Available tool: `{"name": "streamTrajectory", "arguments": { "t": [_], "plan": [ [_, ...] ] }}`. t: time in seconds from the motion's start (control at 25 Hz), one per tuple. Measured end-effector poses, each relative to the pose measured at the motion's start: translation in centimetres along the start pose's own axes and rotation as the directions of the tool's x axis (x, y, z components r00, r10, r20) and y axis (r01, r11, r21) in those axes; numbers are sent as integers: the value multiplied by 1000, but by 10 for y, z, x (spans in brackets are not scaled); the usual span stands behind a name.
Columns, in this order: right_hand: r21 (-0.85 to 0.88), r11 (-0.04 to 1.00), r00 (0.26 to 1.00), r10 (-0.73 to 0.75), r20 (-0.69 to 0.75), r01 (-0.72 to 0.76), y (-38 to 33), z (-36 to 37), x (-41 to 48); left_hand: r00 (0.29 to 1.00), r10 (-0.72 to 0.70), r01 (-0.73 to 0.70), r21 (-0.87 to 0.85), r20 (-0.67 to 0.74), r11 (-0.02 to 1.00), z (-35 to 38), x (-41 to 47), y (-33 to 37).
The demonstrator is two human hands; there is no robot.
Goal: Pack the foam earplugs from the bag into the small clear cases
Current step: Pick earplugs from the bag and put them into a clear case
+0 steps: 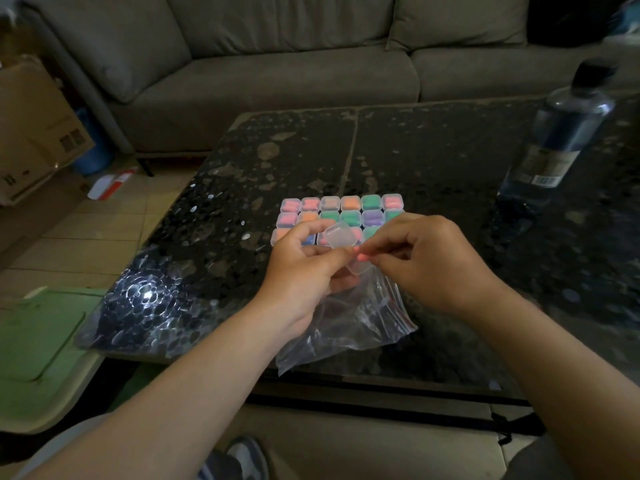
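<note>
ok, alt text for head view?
The left hand holds an open small clear plastic case over a clear zip bag while the right hand pinches a pink-orange foam earplug at it. Behind, rows of filled clear cases on a dark speckled table.

Front-row cases [281,237] partly behind left hand [304,271]

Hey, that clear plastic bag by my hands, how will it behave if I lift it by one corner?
Probably floppy: the bag lies crumpled and creased, so it would sag and fold. Likely very light, since it looks almost empty. It may slide easily on the glossy table.
</note>
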State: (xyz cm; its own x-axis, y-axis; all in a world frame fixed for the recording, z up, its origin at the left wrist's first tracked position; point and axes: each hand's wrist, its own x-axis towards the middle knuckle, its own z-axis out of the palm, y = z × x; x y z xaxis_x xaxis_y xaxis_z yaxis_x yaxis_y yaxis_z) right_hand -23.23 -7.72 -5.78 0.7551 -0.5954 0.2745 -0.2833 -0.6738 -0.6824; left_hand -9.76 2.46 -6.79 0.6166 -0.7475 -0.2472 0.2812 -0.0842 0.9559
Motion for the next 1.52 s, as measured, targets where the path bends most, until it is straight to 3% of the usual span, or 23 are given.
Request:
{"name": "streamTrajectory", "arguments": {
  "t": [0.4, 1.04, 1.32, 1.52],
  "plan": [
    [3, 1000, 1000, -11, -11, 11, -8, 3, -2, 998, -13, 17, -76, 60, 997, -4, -2, 3],
    [9, 1000, 1000, -14, 19, 14, -7, 9, -3, 998, 21, -20, -27, 59, 999, -4, -3, 3],
    [51, 999, 998, -15, -65, 18, -5, 8, -2, 998, 23, -19, -69, 54, 997, -4, -3, 7],
    [-12, 999, 993, 49, -104, -50, -5, 3, -3, 997, 31, -24, -103, 73, 994, -7, -1, 14]
  ]
}}
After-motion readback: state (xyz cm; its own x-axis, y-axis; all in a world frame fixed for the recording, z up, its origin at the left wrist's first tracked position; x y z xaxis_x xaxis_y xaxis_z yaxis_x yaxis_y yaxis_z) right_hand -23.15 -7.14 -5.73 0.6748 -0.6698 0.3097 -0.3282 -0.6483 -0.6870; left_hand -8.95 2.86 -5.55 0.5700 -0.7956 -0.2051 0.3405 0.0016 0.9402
